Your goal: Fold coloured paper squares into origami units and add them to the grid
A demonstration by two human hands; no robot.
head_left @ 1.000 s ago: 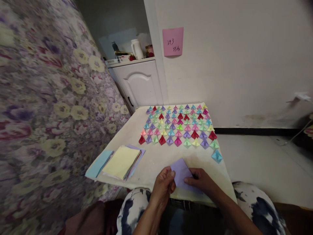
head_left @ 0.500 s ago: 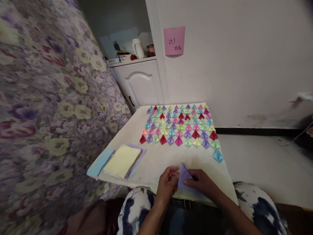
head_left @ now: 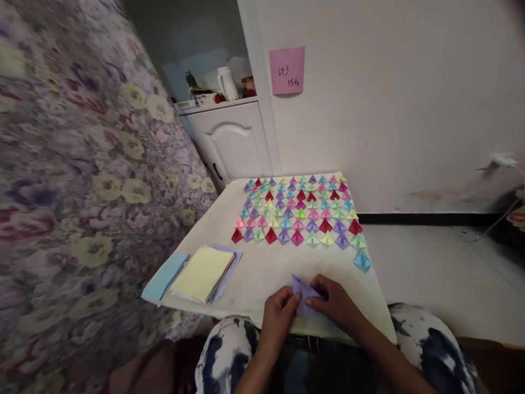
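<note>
Purple paper (head_left: 303, 288): one folded sheet, between the two hands, over the near edge of the desk (head_left: 262, 276), a corner pointing away from the wearer; whether it rests on the surface cannot be determined.
Paper handling: judged very light and thin, soft across the flat, stiffer along a fold; likely to crease for good and tear if pulled, not notably slippery.
Paper hold: best taken at the edges and folded corners, thumb above and fingers beneath, with light pressure; mid-panel pinching would probably leave stray creases.
Left hand (head_left: 280, 309): fingers curled, thumb pressed on the paper's left side.
Right hand (head_left: 333, 301): gripping the paper's right side, thumb on top; fingertips beneath not visible.
Blue folded piece (head_left: 362, 262): apart from the paper, near the desk's right edge, in front of the rows.
Folded pieces (head_left: 297, 237): multicoloured, in close rows across the far part of the desk.
Cream-topped stack (head_left: 205, 272): flat sheets, left of the hands.
Blue sheets (head_left: 166, 277): just beside that stack, at the desk's left corner.
Pink note (head_left: 287, 71): on the wall (head_left: 394, 109) beyond, handwritten.
</note>
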